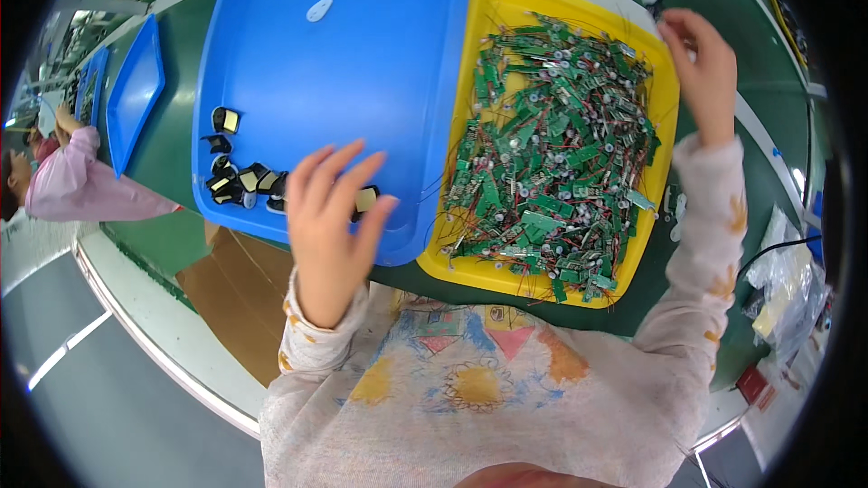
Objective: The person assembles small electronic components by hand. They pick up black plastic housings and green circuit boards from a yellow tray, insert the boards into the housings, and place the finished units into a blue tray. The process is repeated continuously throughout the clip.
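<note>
My left hand (330,217) is open, fingers spread, over the near edge of the blue tray (344,81). Beside and partly under it lie several small black parts with cream pads (250,179), and one such part (364,202) shows by the thumb. Farther up the tray is a single white oval piece (319,9). Past the far right corner of the yellow tray (667,81), my right hand (703,63) has its fingers bent in a pinch at a small black-and-white part (654,0). Green circuit boards with thin wires (561,154) fill the yellow tray.
Small loose parts (674,208) lie right of the yellow tray, near my right sleeve. A clear plastic bag (787,280) and a black cable (778,248) are farther right. Cardboard (235,298) sits below the blue tray. A person in pink (77,181) works at the left, near another blue tray (136,95).
</note>
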### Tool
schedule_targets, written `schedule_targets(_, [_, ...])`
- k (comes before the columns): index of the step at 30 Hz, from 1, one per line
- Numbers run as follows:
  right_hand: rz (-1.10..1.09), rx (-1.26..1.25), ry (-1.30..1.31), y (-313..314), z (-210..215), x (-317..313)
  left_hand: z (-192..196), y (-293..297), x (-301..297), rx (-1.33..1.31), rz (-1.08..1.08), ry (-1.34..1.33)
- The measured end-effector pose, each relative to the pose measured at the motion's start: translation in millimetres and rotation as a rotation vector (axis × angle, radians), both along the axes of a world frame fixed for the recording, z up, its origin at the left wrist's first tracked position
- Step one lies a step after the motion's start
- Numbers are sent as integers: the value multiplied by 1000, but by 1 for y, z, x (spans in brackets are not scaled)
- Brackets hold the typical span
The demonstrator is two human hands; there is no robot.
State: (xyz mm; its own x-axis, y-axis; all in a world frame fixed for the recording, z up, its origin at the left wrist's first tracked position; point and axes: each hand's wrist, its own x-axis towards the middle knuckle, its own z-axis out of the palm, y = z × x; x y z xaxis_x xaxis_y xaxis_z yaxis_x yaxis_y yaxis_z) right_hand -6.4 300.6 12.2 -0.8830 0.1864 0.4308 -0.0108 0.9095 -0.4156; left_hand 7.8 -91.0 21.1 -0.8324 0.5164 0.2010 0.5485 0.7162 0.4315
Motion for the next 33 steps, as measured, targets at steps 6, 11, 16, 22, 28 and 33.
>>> schedule_targets(6, [-319,389,-285,140,-78,-73,4,-30,12,-148,105,19])
schedule_targets(11, [-221,152,-231,151,-78,-72,-1,-28,10,-224,-2,-57])
schedule_targets(16, [-4,-21,-151,74,-16,-33,-19,-24,-12,-347,-53,67])
schedule_targets(22, [490,-104,-8,-85,51,34,-22,-6,-37,-473,-137,180])
schedule_targets(28, [942,-136,280,-217,54,36,2,60,-96,-418,-297,490])
schedule_targets(33, [602,-215,532,-270,56,1,9,131,-164,-357,-368,822])
